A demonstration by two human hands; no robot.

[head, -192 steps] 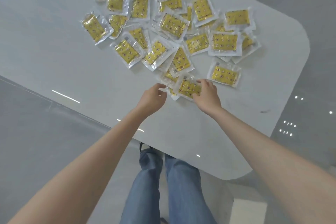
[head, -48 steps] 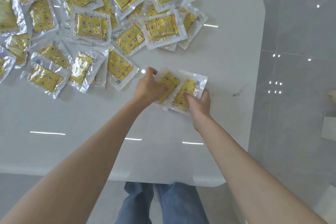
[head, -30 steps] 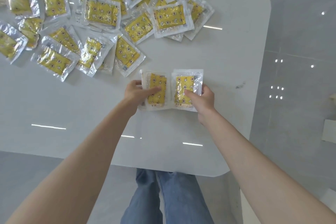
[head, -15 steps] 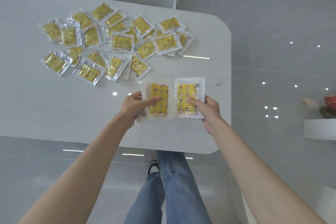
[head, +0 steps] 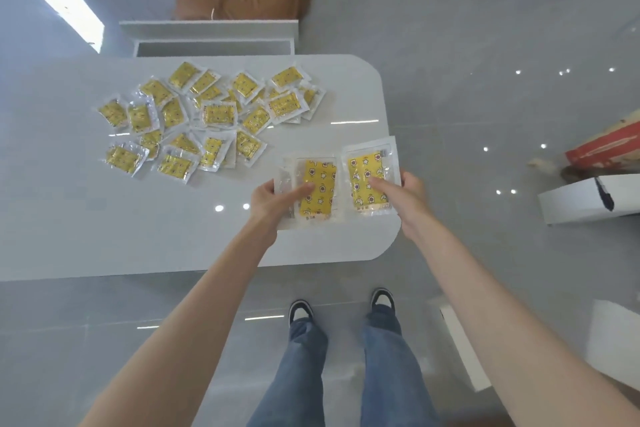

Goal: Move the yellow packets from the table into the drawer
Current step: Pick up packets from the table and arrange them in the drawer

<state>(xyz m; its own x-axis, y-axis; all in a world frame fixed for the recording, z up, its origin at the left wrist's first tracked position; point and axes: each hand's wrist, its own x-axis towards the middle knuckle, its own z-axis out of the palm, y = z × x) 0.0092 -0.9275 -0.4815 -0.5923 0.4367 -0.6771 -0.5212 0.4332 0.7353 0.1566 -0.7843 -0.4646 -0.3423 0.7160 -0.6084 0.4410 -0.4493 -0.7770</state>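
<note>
Both packets have come up off the bench — the left hand fingers grip the left packet, the right hand fingers grip the right packet, side by side above its near corner. The pile remains — the drawer beyond is likely next.

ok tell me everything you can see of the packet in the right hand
The right-hand packet is a clear, glossy plastic pouch with a wide sealed border around a yellow insert printed with stars and flowers. It is held face up, roughly level, above the table's right edge. The right hand pinches it, thumb on top.
</note>
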